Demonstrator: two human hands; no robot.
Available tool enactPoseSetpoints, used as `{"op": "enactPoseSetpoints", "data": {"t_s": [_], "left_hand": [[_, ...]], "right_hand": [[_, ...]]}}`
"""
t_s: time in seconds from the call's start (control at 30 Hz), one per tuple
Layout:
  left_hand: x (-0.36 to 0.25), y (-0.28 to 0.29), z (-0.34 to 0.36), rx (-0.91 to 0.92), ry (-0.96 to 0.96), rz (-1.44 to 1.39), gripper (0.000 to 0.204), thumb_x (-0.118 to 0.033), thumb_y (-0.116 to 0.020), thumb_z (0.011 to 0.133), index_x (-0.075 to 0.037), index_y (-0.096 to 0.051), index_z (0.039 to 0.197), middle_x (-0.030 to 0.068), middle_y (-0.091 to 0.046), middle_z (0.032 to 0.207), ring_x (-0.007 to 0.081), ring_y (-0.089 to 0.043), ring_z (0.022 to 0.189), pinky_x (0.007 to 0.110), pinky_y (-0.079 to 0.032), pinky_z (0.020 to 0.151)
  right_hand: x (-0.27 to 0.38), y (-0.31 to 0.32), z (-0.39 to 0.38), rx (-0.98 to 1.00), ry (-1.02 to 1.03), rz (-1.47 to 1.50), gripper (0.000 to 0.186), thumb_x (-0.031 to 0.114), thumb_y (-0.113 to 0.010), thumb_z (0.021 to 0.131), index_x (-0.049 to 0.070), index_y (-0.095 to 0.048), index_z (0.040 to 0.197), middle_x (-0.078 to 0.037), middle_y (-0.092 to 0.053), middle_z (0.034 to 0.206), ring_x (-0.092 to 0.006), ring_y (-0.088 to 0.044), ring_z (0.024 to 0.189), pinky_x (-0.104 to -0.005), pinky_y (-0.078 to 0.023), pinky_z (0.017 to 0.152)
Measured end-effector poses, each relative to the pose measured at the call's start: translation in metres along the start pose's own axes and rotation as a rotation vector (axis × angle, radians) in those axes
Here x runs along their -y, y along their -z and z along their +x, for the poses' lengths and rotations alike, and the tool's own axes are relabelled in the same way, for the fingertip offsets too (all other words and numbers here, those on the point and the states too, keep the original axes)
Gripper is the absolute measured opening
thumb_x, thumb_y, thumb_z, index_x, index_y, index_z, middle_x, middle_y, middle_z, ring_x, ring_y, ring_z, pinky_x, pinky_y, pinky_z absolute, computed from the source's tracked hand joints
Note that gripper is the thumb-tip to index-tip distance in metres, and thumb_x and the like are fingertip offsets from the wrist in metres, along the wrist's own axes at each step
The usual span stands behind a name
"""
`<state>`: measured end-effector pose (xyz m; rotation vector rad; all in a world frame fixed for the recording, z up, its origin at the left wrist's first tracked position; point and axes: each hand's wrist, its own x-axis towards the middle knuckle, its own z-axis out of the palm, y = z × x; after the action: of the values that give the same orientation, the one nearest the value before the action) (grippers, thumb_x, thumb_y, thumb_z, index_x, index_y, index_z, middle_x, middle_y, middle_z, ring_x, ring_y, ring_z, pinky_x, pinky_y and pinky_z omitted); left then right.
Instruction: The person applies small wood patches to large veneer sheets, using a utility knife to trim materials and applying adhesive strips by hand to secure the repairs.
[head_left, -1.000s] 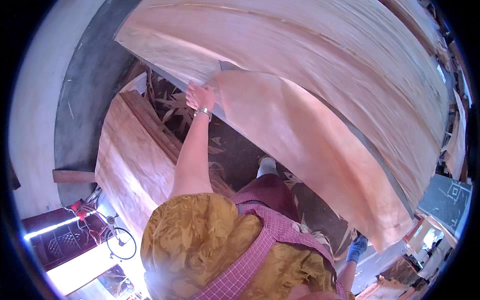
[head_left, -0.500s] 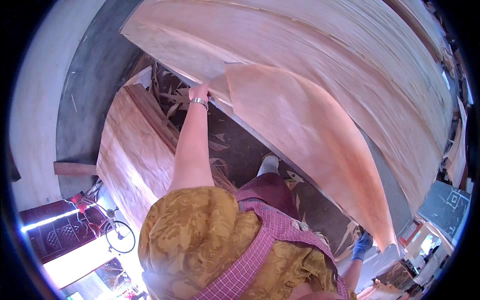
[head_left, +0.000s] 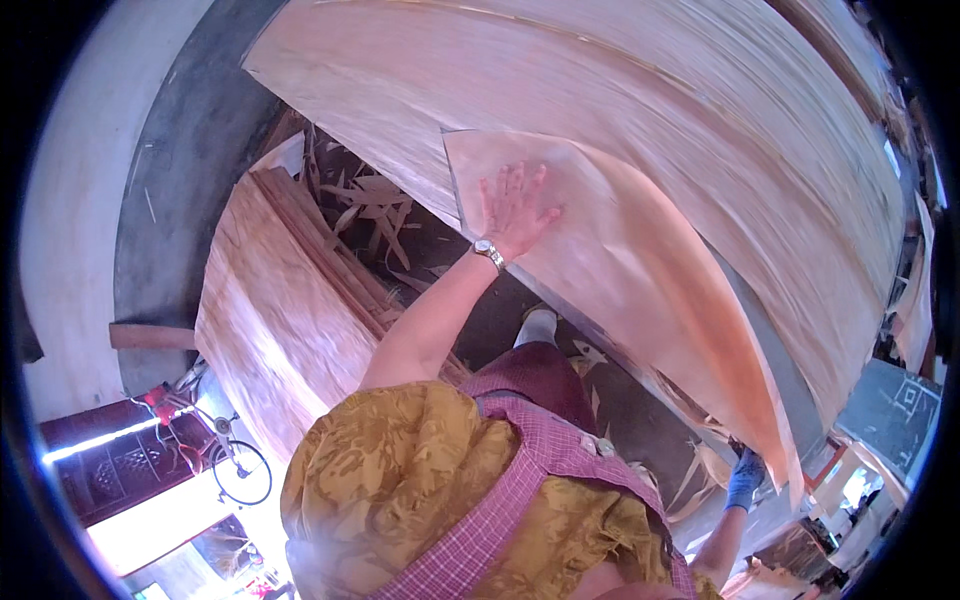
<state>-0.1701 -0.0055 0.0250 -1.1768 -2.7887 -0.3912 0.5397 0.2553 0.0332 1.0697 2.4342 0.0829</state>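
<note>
A thin sheet of wood veneer (head_left: pixel 620 240) lies over a larger spread of veneer sheets (head_left: pixel 560 80), its far side bowed up in a long curl. Bare and wearing a metal-banded watch, my left hand (head_left: pixel 515 210) rests flat on the left end of this smaller sheet, fingers spread. At the sheet's near right end is my right hand (head_left: pixel 745 480), in a blue glove. It is beside or under the sheet's edge; its fingers are largely hidden, so any grip cannot be made out.
Another stack of veneer (head_left: pixel 270 310) stands to my left, with scraps (head_left: pixel 375 205) on the dark floor beyond it. A bicycle (head_left: pixel 240 470) is at the lower left. A dark green board (head_left: pixel 885 410) and more scraps lie at the far right.
My left hand has left the near edge at the sheet's left corner, moved right and now lies spread on top. My gloved right hand has shifted slightly up and right along the sheet's end.
</note>
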Motion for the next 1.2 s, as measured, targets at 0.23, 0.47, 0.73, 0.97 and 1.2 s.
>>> {"op": "enactPoseSetpoints", "data": {"t_s": [0.23,0.47,0.73,0.97,1.2], "left_hand": [[0.012,0.017,0.000,0.065,0.017,0.109,0.080,-0.056,-0.058,0.083,-0.017,-0.031,0.147,0.0136,-0.037,0.146,0.0384,-0.034,0.134,0.065,-0.018,0.108],[-0.101,0.035,0.031,0.156,-0.354,-0.191,0.078,-0.034,-0.068,0.082,-0.016,-0.029,0.148,0.0129,-0.039,0.147,0.0323,-0.048,0.125,0.046,-0.041,0.100],[-0.294,-0.003,0.039,0.569,-0.993,-0.268,0.031,-0.028,-0.065,0.084,-0.012,-0.063,0.111,0.0095,-0.061,0.119,0.0297,-0.059,0.109,0.044,-0.052,0.083],[-0.331,-0.039,0.073,0.591,-0.778,-0.306,0.023,-0.029,-0.058,0.088,-0.010,-0.070,0.096,0.0134,-0.070,0.090,0.0337,-0.067,0.089,0.047,-0.051,0.077],[-0.347,-0.054,0.089,0.482,-0.694,-0.324,0.023,-0.030,-0.057,0.087,-0.010,-0.069,0.090,0.0127,-0.069,0.093,0.0321,-0.064,0.093,0.045,-0.048,0.079]], "right_hand": [[-0.006,-0.004,-0.002,-0.020,0.019,-0.010,0.033,0.006,-0.053,0.085,0.008,-0.062,0.117,-0.021,-0.063,0.115,-0.0369,-0.060,0.107,-0.0457,-0.048,0.092],[-0.015,-0.034,-0.012,-0.192,0.121,0.018,0.028,0.011,-0.056,0.082,0.010,-0.065,0.108,-0.017,-0.065,0.100,-0.0350,-0.061,0.096,-0.0483,-0.046,0.088],[0.000,-0.011,-0.011,0.048,0.066,-0.109,0.022,0.014,-0.053,0.083,0.017,-0.065,0.101,-0.009,-0.069,0.085,-0.0276,-0.066,0.080,-0.0433,-0.049,0.076],[0.010,0.044,0.015,0.107,0.179,-0.082,0.027,0.014,-0.048,0.087,0.022,-0.066,0.107,-0.009,-0.068,0.085,-0.0254,-0.067,0.078,-0.0408,-0.052,0.069],[0.020,0.035,-0.012,0.089,0.155,-0.053,0.034,0.014,-0.050,0.086,0.020,-0.057,0.119,-0.008,-0.065,0.102,-0.0244,-0.065,0.090,-0.0396,-0.050,0.076]]}}
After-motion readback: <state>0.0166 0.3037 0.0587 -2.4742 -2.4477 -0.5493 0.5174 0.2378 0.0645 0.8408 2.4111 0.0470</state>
